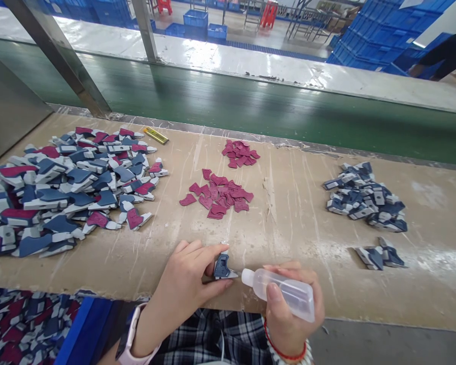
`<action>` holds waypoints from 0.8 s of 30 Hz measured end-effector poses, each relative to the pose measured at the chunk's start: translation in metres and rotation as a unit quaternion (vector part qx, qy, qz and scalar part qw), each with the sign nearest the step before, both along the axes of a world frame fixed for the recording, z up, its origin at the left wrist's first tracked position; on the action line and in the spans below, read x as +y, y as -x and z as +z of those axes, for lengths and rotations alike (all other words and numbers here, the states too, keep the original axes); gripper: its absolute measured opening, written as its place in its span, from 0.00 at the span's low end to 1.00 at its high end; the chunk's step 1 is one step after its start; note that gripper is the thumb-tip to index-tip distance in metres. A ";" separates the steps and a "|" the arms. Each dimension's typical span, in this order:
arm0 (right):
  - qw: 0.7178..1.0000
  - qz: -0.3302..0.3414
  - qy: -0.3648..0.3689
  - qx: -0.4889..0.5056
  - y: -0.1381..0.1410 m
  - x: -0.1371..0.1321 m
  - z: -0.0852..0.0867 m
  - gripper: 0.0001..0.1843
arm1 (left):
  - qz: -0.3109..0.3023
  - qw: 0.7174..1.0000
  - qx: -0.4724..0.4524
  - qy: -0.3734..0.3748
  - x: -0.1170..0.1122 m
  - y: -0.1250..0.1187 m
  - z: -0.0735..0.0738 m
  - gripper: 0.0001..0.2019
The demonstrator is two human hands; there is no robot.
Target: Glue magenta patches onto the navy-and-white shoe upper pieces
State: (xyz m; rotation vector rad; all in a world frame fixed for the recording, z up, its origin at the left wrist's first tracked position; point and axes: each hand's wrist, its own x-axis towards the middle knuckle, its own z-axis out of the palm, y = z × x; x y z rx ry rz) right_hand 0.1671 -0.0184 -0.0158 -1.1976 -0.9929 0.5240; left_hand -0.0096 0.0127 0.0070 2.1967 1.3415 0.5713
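Observation:
Between the thumb and fingers of my left hand (pixel 191 271) is a small blue and grey plastic part (pixel 222 266), its recessed face turned up. My right hand (pixel 294 299) grips a clear squeeze bottle (pixel 284 291) with a white cap, tilted so its tip points left at the part's grey end. Whether the tip touches the part I cannot tell. Beyond my hands lie two small piles of flat maroon pieces, a nearer pile (pixel 222 195) and a farther pile (pixel 240 153).
A big heap of blue, grey and maroon parts (pixel 71 187) covers the left. Blue-grey parts (pixel 368 197) are piled at right, with a few loose parts (pixel 380 255) nearer. A yellow box (pixel 155 135) lies by the green conveyor belt (pixel 212 106). A blue crate (pixel 86 329) stands lower left.

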 end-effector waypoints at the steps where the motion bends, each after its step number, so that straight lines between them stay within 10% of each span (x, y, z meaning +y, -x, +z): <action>1: 1.000 0.001 -0.004 -0.006 0.000 0.000 0.001 0.10 | 0.000 1.000 0.000 -0.001 0.000 0.000 0.000 0.22; 24: 0.998 -0.006 -0.026 -0.052 0.003 0.002 0.005 0.14 | 0.003 1.000 -0.008 0.000 0.001 -0.001 -0.001 0.22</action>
